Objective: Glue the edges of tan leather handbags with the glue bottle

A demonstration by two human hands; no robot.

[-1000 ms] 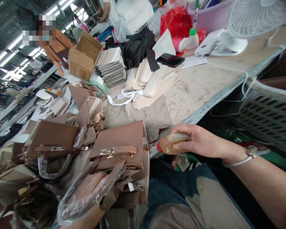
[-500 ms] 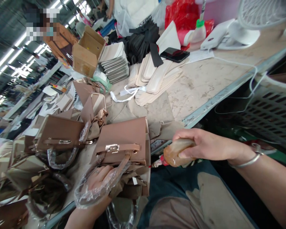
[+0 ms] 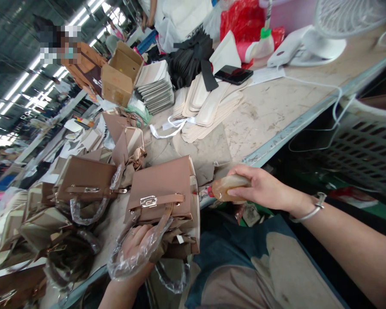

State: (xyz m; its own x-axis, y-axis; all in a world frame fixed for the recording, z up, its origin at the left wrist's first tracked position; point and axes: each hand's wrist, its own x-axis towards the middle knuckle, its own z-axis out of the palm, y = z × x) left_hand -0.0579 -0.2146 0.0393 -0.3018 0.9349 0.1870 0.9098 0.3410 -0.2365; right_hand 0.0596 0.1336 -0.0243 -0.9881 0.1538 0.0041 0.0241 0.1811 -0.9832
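Note:
A brown handbag (image 3: 162,178) lies on the table edge with its metal clasp facing up and its handle towards me. My left hand (image 3: 137,240) reaches through the plastic-wrapped handle, its fingers closed on the bag's open top; part of the grip is hidden. In my right hand (image 3: 260,186) is a squeeze bottle (image 3: 223,189) of amber liquid, tilted to the left. Its red-collared nozzle (image 3: 204,192) is at the right side edge of the bag; whether the tip touches is too small to tell.
More brown handbags (image 3: 85,176) lie to the left. Behind are stacked pale panels (image 3: 156,86), black strips (image 3: 191,60), a phone (image 3: 233,74) and a cardboard box (image 3: 119,81). A white fan (image 3: 350,17) stands back right, above a grey crate (image 3: 357,141). A co-worker (image 3: 83,64) stands far left.
My right hand has brought the bottle left and up, so its nozzle is now higher along the bag's right edge. My left hand keeps its hold on the bag. The view has shifted slightly.

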